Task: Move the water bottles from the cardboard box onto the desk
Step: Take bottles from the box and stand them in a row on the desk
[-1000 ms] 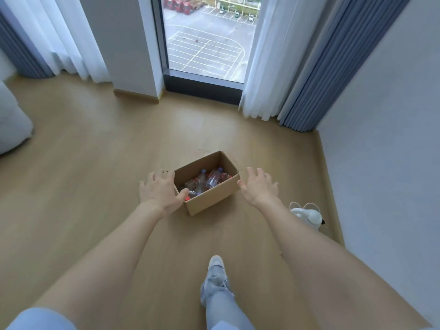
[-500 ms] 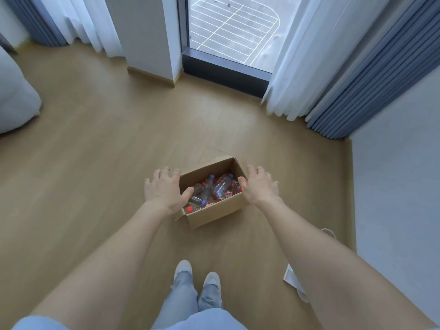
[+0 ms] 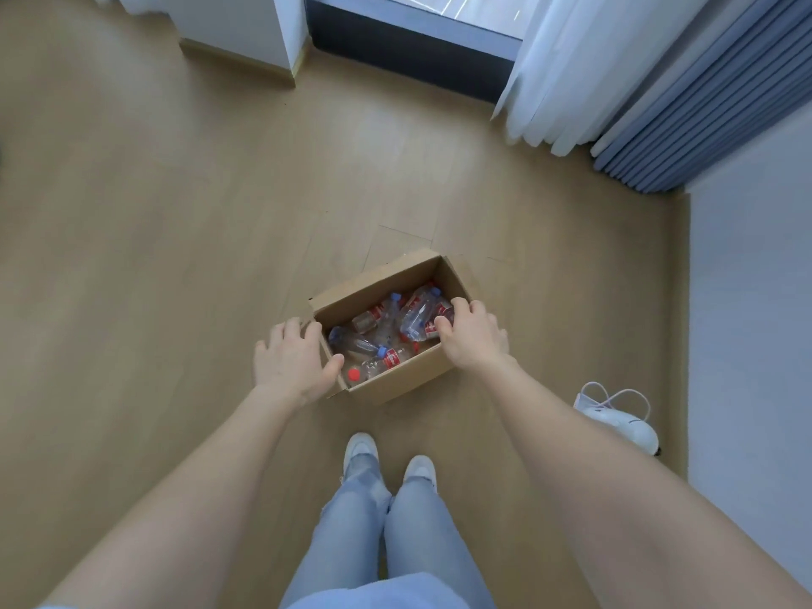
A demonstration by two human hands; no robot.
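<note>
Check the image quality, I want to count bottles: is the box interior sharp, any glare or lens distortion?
Head view, centre: the water bottles in the cardboard box look soft and overlap, so a count is unsure. Head view overall: even light, no harsh glare on the floor. Head view edges: the wide lens stretches the forearms.

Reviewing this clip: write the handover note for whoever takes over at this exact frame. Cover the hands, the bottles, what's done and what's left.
Left hand: on the left end of the cardboard box, thumb over the rim, fingers spread outside. Whether it has a firm grip is unclear.
Right hand: grips the right end wall, thumb inside.
Water bottles: all lying in the box, which sits on the floor. No desk is in view.
Done: no bottle has been taken out.
Left: move every bottle to the desk.
</note>
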